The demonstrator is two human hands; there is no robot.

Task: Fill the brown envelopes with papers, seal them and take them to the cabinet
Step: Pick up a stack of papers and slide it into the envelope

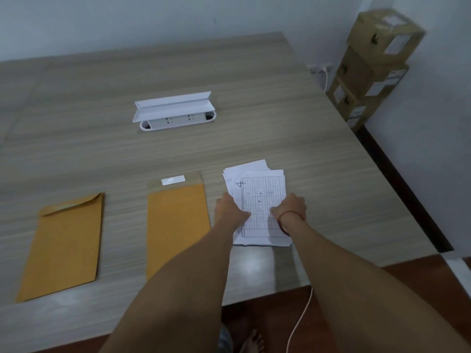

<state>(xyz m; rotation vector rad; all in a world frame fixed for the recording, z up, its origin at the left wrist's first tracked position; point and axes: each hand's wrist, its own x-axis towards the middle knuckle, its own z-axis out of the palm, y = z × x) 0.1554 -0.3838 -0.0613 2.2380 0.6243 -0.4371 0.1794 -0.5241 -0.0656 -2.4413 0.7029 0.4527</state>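
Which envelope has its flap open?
The envelope beside the papers: flap flat open, white strip showing. The left envelope has its flap folded down.

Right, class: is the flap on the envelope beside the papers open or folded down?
Open: the envelope has its flap spread flat on the table, white strip facing up.

Both my arms reach forward, side by side. My left hand (230,208) and right hand (290,206) pinch the papers (262,184) at their side edges, thumbs on top.
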